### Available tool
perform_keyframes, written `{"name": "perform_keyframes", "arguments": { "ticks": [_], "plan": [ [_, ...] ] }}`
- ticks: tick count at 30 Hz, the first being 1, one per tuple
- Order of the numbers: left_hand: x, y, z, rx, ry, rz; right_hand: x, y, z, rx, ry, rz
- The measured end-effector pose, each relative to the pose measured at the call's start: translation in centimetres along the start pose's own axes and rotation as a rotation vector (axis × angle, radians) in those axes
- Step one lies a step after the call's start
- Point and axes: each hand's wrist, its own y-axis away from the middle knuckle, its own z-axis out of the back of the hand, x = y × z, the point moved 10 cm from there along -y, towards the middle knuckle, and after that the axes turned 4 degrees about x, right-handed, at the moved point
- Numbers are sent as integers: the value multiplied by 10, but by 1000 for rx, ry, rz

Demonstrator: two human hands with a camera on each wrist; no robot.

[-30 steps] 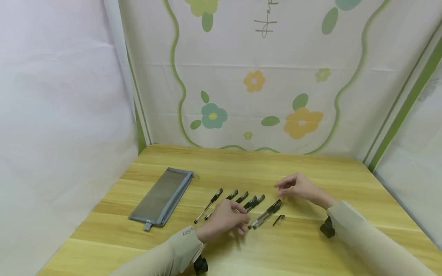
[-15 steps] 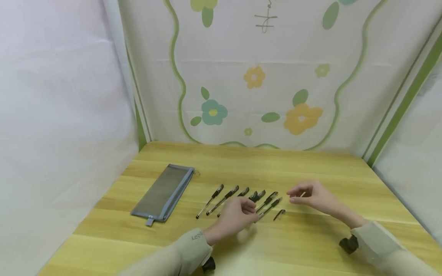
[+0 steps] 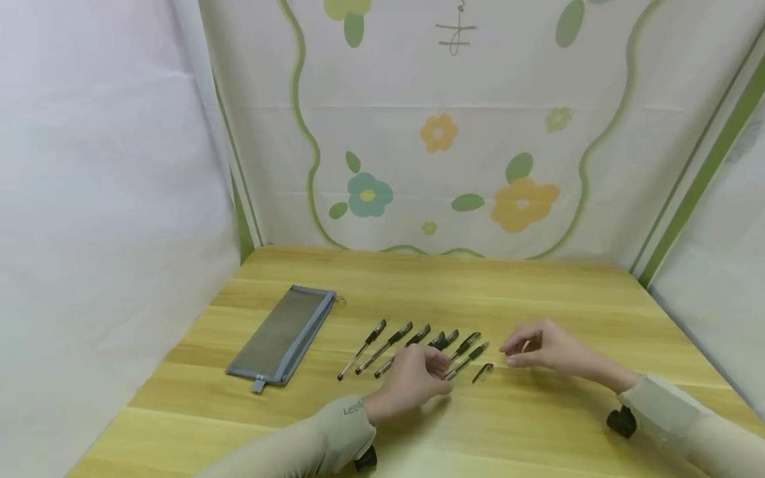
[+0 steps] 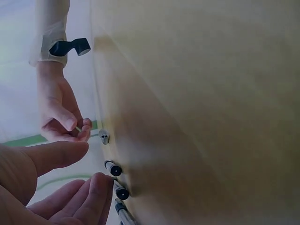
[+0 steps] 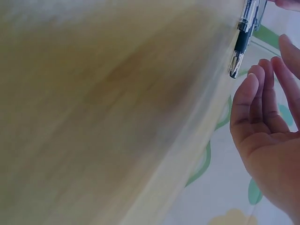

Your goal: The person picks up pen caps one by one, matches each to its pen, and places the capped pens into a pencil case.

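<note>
Several black-gripped clear gel pens (image 3: 366, 350) lie slanted in a row on the table. The rightmost pen (image 3: 469, 360) has its tip bare, and a loose black pen cap (image 3: 483, 373) lies to its right. My left hand (image 3: 412, 382) hovers over the lower ends of the middle and right pens, hiding parts of them. In the left wrist view its thumb and fingers stand apart, fingertips close to the pen ends (image 4: 121, 192), with nothing between them. To the right of the cap, my right hand (image 3: 546, 346) is held with loosely bent fingers and nothing in them.
A grey mesh zip pouch (image 3: 281, 335) with blue edging lies flat left of the pens. White fabric with printed flowers (image 3: 439, 133) rises behind the wooden table (image 3: 538, 425), and white sheets (image 3: 107, 232) hang at both sides.
My right hand has drawn away to the right from the pens. The two rightmost pens now lie farther apart, nearer the row. My left hand has shifted slightly right.
</note>
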Motion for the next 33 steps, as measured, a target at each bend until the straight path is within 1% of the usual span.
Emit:
{"name": "perform_keyframes", "arguments": {
  "ticks": [3, 6, 8, 15, 21, 24, 28, 30, 33],
  "plan": [
    [2, -1, -2, 3, -27, -1, 1, -2, -1, 12, -23, 12],
    [3, -3, -4, 10, -42, -8, 4, -3, -1, 27, -23, 18],
    [2, -4, -5, 13, -50, -15, 5, -3, -2, 32, -19, 10],
    [-3, -5, -7, 16, -124, -45, 4, -3, -6, 57, -22, -28],
    [-1, -9, -8, 18, -128, -30, 2, -3, -8, 64, -47, -41],
    [2, -10, -10, 26, -119, -14, 0, -2, -9, 69, -53, -71],
    [4, -12, -11, 33, -135, 1, -4, -1, -13, 79, -70, -116],
    [4, -12, -11, 33, -150, 4, -5, -1, -14, 83, -75, -120],
    [5, -12, -10, 38, -154, 10, -5, -1, -16, 90, -77, -102]
  ]
}}
